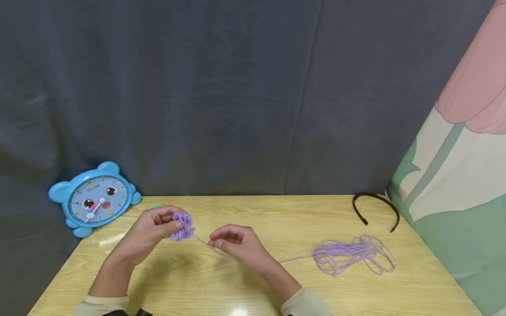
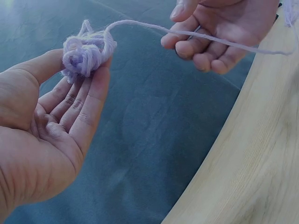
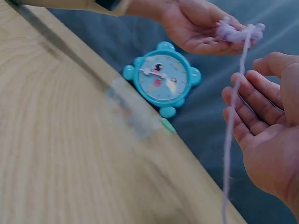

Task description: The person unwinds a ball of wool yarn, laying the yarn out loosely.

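Note:
A small wound bundle of lilac yarn (image 1: 182, 227) (image 2: 88, 53) is pinched between the thumb and fingertips of the left hand (image 1: 148, 230) (image 2: 60, 107), held above the table. From it a single strand (image 3: 229, 140) runs to the right hand (image 1: 243, 248) (image 3: 271, 116). In the right wrist view the strand lies across the fingertips, with the thumb apart from them and the fingers loosely bent. Beyond the right hand the strand continues to a loose, looped pile of the same yarn (image 1: 349, 254) on the right of the table.
A blue clock with a cartoon face (image 1: 99, 199) stands at the table's back left corner, near a small green item (image 1: 156, 206). A dark headband (image 1: 375, 196) lies at the back right of the wooden table (image 1: 189, 289). Dark cloth (image 1: 237, 96) hangs behind.

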A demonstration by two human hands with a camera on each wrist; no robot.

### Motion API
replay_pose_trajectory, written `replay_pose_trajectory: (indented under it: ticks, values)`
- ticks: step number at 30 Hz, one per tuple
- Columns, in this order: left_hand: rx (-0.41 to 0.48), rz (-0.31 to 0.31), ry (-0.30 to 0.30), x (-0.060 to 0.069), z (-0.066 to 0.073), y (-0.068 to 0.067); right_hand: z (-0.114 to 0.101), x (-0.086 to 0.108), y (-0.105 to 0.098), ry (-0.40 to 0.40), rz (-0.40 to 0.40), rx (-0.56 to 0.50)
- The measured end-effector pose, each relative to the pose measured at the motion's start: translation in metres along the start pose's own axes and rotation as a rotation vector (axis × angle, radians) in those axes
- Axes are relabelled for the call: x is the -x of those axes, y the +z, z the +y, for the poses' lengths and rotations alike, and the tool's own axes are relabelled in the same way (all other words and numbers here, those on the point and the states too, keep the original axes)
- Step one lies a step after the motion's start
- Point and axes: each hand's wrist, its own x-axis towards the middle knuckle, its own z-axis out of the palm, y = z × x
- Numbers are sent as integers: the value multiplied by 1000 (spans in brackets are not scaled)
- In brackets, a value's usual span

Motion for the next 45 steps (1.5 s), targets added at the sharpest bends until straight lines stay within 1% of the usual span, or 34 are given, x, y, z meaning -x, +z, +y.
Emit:
replay_pose_trajectory:
  ticks: [4,9,14,20,24,28,35,38,45]
  values:
    - [6,-5,3,0,-1,2,5,2,8,17,-54,-46]
    - [6,-6,0,0,0,3,5,4,12,-3,-109,-72]
    - [-3,8,6,0,0,3,-1,7,7,-21,-101,-57]
    - [-8,18,2,0,0,2,-11,10,-8,-7,-42,7]
    - [-13,27,-1,1,0,0,-20,12,-22,-44,24,57]
    - [-13,19,4,2,0,-2,-30,17,-35,-78,90,106]
    - [-25,-13,-11,3,3,-2,-36,26,-50,-103,144,154]
    - [-28,-25,-5,2,3,-1,-38,29,-55,-116,178,179]
    - [-54,-20,-8,0,3,1,-44,38,-70,-125,220,228]
